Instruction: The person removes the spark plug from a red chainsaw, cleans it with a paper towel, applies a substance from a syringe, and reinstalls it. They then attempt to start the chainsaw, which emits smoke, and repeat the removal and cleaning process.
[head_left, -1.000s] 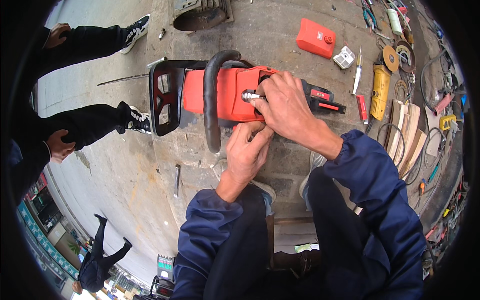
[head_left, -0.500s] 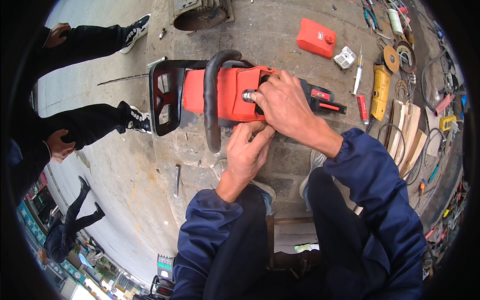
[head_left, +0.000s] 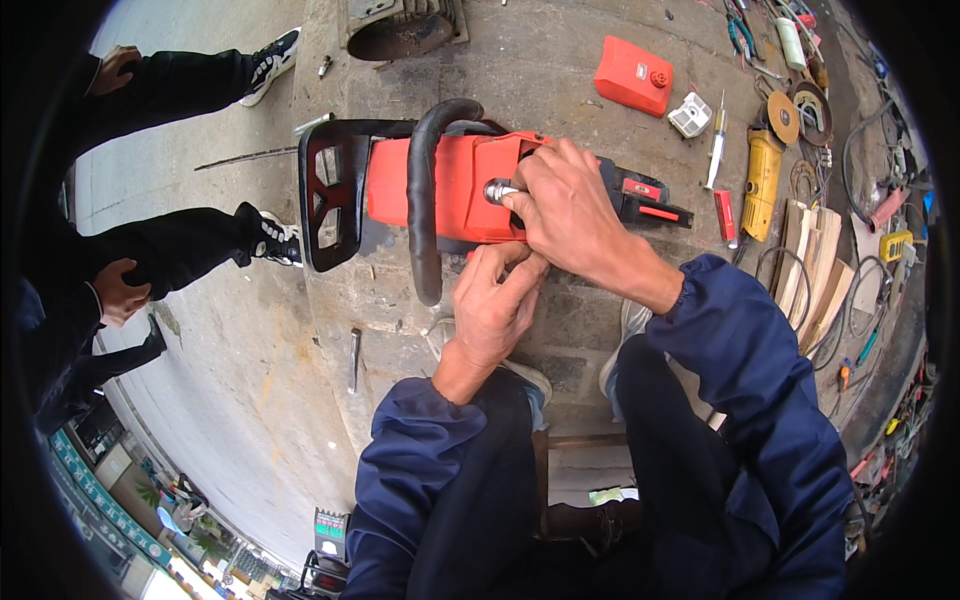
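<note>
A red chainsaw (head_left: pixel 458 185) with a black wrapped front handle (head_left: pixel 425 215) lies on the ground before me, its black hand guard (head_left: pixel 338 195) to the left. Over the rear of its housing bends my right hand (head_left: pixel 572 205), fingers curled down into the dark opening, thumb tip beside a round silver metal part (head_left: pixel 497 191). What those fingers grip is hidden. My left hand (head_left: pixel 497 305) is closed in a pinch against the saw's near side, below the right hand. Anything between its fingertips cannot be made out.
Right of the saw lie a red tank (head_left: pixel 634 76), a white plastic part (head_left: pixel 691 116), a syringe (head_left: pixel 717 148), a red small box (head_left: pixel 725 217), a yellow angle grinder (head_left: pixel 763 180) and wood strips (head_left: pixel 812 260). A metal rod (head_left: pixel 354 360) lies nearer. Bystanders' legs (head_left: pixel 170 228) are at left.
My right thumb has shifted slightly, and more of the silver part shows. My left hand keeps its place. In the left background a walking person has moved farther left, partly behind a bystander.
</note>
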